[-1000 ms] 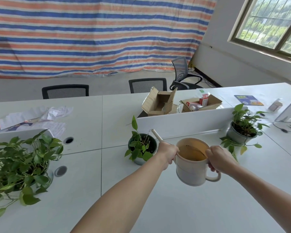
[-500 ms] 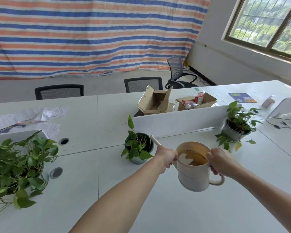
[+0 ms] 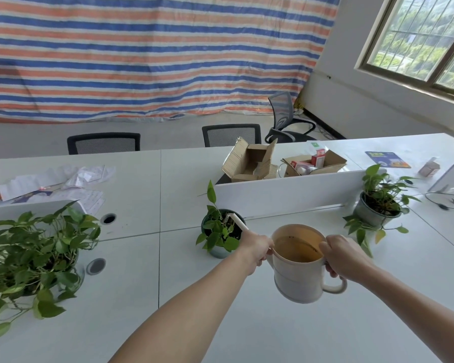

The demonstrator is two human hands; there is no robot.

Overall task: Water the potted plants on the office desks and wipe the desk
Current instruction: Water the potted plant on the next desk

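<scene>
Striped blue-and-orange tarpaulin [image 3: 142, 48] hangs behind a smooth white table [image 3: 247, 323], glossy enough that spills should wipe off easily. Above it a pale, matte plastic watering can [image 3: 298, 281] is held tilted leftward, its thin straight spout [image 3: 237, 223] reaching over the dark soil of the small potted plant [image 3: 219, 231]. The right hand [image 3: 345, 255] is curled round the top of the loop handle [image 3: 334, 286]; the left hand [image 3: 257, 248] wraps the base of the spout. Brownish water [image 3: 296, 248] partly fills the round body, so it probably feels moderately heavy and sloshy. The rigid shell should take a firm grip, but the slim spout looks the weakest place to bear load: better for steering than carrying. A bushy plant [image 3: 34, 255] stands far left, and a grey-potted plant [image 3: 379, 203] stands at right.
</scene>
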